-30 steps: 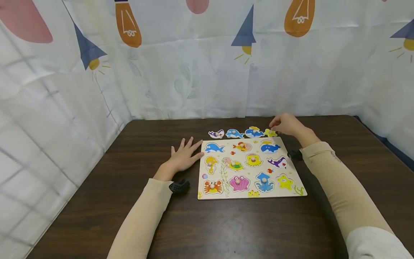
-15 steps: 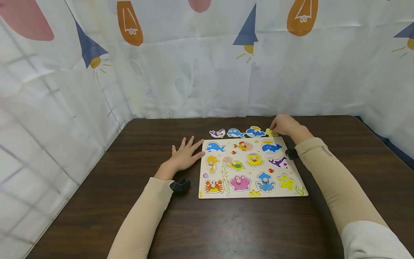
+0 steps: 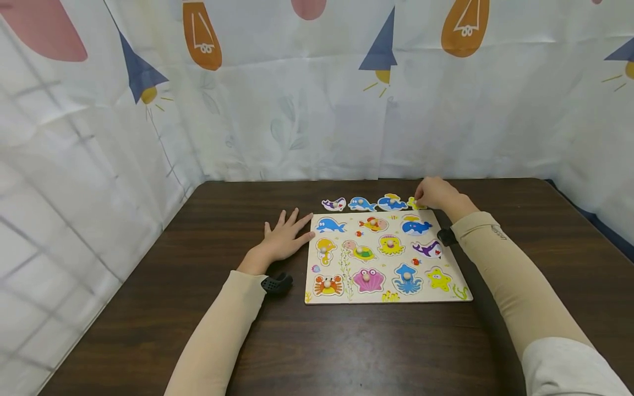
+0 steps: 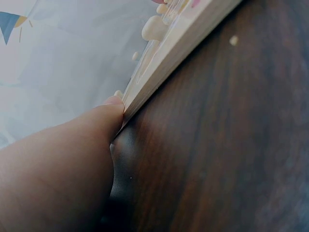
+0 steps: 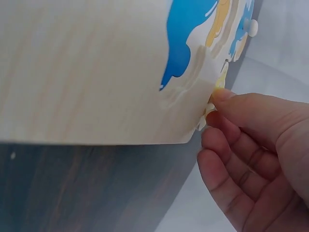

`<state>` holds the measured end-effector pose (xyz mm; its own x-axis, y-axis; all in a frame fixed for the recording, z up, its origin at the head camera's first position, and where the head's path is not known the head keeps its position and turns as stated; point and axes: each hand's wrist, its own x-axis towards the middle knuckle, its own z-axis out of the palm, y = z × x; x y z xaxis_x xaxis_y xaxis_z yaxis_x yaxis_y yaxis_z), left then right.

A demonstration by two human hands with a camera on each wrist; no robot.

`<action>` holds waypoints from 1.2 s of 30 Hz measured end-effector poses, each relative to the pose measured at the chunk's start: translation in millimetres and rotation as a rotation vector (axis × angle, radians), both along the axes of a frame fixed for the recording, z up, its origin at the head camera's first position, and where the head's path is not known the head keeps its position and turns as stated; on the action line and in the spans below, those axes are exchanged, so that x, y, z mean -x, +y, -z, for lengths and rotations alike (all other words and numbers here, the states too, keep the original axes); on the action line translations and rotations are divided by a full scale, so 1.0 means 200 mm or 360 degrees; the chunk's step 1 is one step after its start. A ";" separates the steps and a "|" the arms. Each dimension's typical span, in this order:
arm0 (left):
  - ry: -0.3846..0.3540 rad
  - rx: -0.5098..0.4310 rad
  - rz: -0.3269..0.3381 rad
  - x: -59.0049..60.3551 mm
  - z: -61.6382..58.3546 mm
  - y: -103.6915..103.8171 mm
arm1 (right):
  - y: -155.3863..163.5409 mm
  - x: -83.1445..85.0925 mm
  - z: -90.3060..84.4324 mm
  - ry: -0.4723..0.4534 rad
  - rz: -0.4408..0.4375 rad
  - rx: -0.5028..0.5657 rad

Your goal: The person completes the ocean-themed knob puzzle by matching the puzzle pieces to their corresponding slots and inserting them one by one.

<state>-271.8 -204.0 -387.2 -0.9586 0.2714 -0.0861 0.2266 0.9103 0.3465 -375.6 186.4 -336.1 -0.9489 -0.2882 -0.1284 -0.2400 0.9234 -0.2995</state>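
A wooden peg puzzle board [image 3: 317, 258] with sea-animal pictures lies on the table. My left hand [image 3: 280, 242] is spread flat at its upper left side, the thumb touching the edge; the left wrist view shows that thumb [image 4: 113, 104] against the board. Beyond the far right corner, my right hand [image 3: 436, 192] pinches the yellow starfish piece [image 3: 412, 203] between thumb and forefinger, partly hiding it. In the right wrist view its yellow edge [image 5: 222, 77] shows by the thumb tip. The matching star recess [image 3: 438, 279] is at the board's lower right.
Along the board's far edge lie a purple whale piece [image 3: 334, 204], a blue dolphin piece [image 3: 362, 204] and a blue whale piece [image 3: 392, 203]. Knobbed pieces such as the crab [image 3: 328, 285] and octopus [image 3: 407, 280] sit in the board. A printed curtain [image 3: 307, 148] hangs behind the table.
The right hand has moved slightly down and in over the starfish piece, and its fingers have closed on it. The left hand stays at the board's edge.
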 end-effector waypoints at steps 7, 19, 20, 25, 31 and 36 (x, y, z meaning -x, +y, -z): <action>0.0000 0.0003 0.0001 0.00 0.00 0.01 | 0.01 -0.02 -0.05 0.0110 0.0030 -0.0010; -0.0009 0.0004 -0.0001 -0.01 0.00 0.00 | 0.03 -0.12 -0.12 0.0215 -0.0092 0.0049; -0.0012 0.0005 0.0001 -0.01 0.00 0.00 | 0.03 -0.14 -0.12 0.0214 -0.0106 0.0049; -0.0017 -0.0004 0.0004 -0.01 0.01 0.00 | 0.02 -0.22 -0.14 0.0186 -0.0175 0.0065; -0.0007 -0.0008 0.0002 -0.01 0.00 0.00 | 0.01 -0.32 -0.17 0.0179 -0.0227 0.0068; -0.0016 -0.0004 0.0000 -0.01 0.00 0.00 | 0.01 -0.39 -0.17 0.0169 -0.0272 0.0080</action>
